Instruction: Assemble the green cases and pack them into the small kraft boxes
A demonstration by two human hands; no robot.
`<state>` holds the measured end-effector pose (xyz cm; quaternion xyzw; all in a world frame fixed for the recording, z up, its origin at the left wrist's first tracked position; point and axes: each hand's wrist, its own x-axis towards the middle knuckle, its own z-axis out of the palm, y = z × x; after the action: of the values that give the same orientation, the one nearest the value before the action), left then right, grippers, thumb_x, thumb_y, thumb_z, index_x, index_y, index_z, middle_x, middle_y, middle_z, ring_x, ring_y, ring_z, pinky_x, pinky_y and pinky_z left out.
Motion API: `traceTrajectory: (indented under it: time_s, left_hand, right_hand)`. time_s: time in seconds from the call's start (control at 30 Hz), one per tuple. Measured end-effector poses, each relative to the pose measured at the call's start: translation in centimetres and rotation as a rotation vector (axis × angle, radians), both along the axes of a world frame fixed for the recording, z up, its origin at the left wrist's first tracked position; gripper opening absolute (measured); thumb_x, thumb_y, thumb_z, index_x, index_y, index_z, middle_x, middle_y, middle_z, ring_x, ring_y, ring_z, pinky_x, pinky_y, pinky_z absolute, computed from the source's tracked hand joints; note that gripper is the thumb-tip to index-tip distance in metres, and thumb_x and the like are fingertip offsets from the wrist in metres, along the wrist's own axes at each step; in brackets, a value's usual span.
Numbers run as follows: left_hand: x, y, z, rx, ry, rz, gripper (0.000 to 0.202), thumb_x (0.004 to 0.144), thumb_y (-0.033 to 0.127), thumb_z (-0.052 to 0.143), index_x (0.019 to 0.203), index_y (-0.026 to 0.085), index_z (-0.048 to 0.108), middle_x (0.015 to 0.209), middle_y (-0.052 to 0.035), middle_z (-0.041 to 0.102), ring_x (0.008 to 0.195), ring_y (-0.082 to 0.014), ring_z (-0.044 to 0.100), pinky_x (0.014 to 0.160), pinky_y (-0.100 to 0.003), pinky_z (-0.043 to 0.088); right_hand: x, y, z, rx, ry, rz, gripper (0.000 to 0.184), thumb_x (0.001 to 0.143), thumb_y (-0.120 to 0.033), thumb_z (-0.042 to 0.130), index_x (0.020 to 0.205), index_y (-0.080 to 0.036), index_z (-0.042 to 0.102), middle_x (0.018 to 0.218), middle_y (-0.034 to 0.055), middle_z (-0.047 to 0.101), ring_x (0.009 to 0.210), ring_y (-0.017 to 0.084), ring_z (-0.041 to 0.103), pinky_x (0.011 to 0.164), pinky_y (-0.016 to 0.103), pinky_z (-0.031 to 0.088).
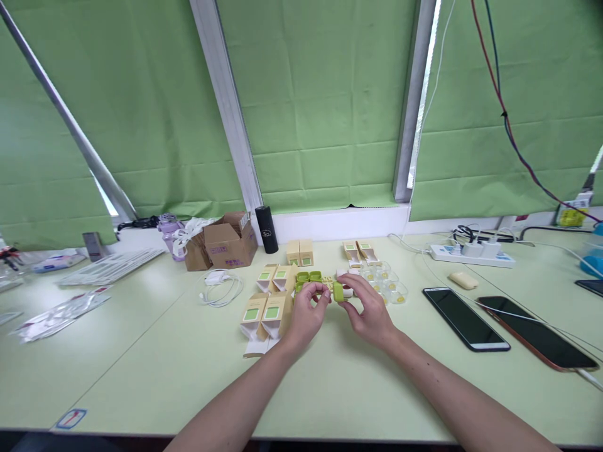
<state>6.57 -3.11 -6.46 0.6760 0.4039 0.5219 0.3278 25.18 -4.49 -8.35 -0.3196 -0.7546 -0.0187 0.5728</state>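
Between the fingers and thumb of my right hand (370, 309) is a small green plastic piece (338, 292), with a whitish part beside it under the fingers. My left hand (307, 309) is closed in a pinch just left of that piece; whatever sits at its fingertips is too small to name. Green square cups (308, 276) stand just behind my left hand, with small yellowish pieces (326, 280) next to them. Clear round plastic covers with yellow centres (398, 293) lie beyond my right hand. Open cardboard boxes with green labels (252, 314) stand left of my left hand.
More small boxes (299, 252) stand further back, near a black cylinder (267, 230) and a brown carton (230, 243). A white charger cable (222, 289) lies to the left. Two phones (465, 319), an earbud case (463, 280) and a power strip (473, 254) occupy the right side.
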Motion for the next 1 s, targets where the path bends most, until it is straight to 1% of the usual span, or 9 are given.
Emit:
traceTrajectory:
  time_s: [0.33, 0.57, 0.77, 1.0]
  left_hand:
    - [-0.06, 0.07, -0.14, 0.005, -0.006, -0.012, 0.019, 0.095, 0.038, 0.066, 0.090, 0.019, 0.068, 0.090, -0.0067, 0.070, 0.090, -0.0220, 0.066, 0.083, -0.034, 0.052]
    - [-0.06, 0.16, -0.20, 0.011, -0.003, -0.007, 0.022, 0.095, 0.041, 0.066, 0.088, 0.020, 0.068, 0.088, -0.0059, 0.070, 0.088, -0.0217, 0.066, 0.083, -0.033, 0.052]
    - [-0.16, 0.04, -0.09, 0.026, 0.010, -0.005, 0.020, 0.096, 0.037, 0.065, 0.087, 0.019, 0.068, 0.088, -0.0064, 0.071, 0.089, -0.0218, 0.066, 0.083, -0.034, 0.052]
    - [-0.08, -0.05, 0.11, 0.015, 0.010, -0.002, 0.020, 0.095, 0.038, 0.065, 0.086, 0.020, 0.067, 0.088, -0.0062, 0.070, 0.089, -0.0223, 0.066, 0.084, -0.034, 0.051]
  right_hand:
    - [0.01, -0.04, -0.03, -0.012, -0.003, -0.008, 0.050, 0.097, -0.013, 0.060, 0.145, -0.028, 0.058, 0.135, 0.0133, 0.072, 0.130, 0.033, 0.069, 0.104, 0.054, 0.063]
    - [-0.01, -0.09, 0.10, -0.005, 0.000, -0.012, 0.050, 0.097, -0.013, 0.061, 0.144, -0.028, 0.058, 0.134, 0.0128, 0.072, 0.130, 0.032, 0.068, 0.104, 0.052, 0.063]
    - [0.06, -0.07, 0.13, -0.004, -0.007, -0.009, 0.051, 0.096, -0.012, 0.061, 0.145, -0.028, 0.057, 0.136, 0.0132, 0.072, 0.131, 0.032, 0.068, 0.105, 0.052, 0.063]
    - [0.09, -0.06, 0.04, -0.027, 0.004, 0.000, 0.051, 0.096, -0.013, 0.061, 0.145, -0.028, 0.058, 0.136, 0.0132, 0.071, 0.130, 0.032, 0.068, 0.104, 0.052, 0.063]
